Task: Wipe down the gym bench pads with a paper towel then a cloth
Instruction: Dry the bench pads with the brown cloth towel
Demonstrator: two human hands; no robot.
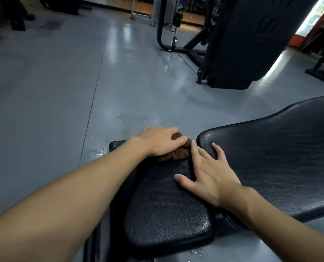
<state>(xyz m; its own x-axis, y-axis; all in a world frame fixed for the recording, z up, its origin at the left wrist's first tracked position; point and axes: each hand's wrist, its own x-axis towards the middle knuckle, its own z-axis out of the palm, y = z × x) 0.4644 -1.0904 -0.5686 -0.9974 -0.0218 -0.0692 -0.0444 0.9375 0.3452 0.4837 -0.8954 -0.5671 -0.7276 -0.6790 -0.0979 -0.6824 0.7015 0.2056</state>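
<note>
A black textured seat pad (166, 208) lies below me, and a longer black back pad (274, 156) stretches off to the right. At the far end of the seat pad my left hand (161, 141) grips a bunched brown cloth (176, 155), its fingers curled over the top. With fingers spread and straight, my right hand (208, 174) lies flat across the gap between the two pads, thumb on the seat pad and fingertips on the back pad. No paper towel is in view.
Grey gym floor (53, 101) surrounds the bench, with wet patches (132, 118) beyond the seat pad. A black weight machine (238, 44) with a cable stands at the back right. Dark legs or equipment (10, 14) show at the top left.
</note>
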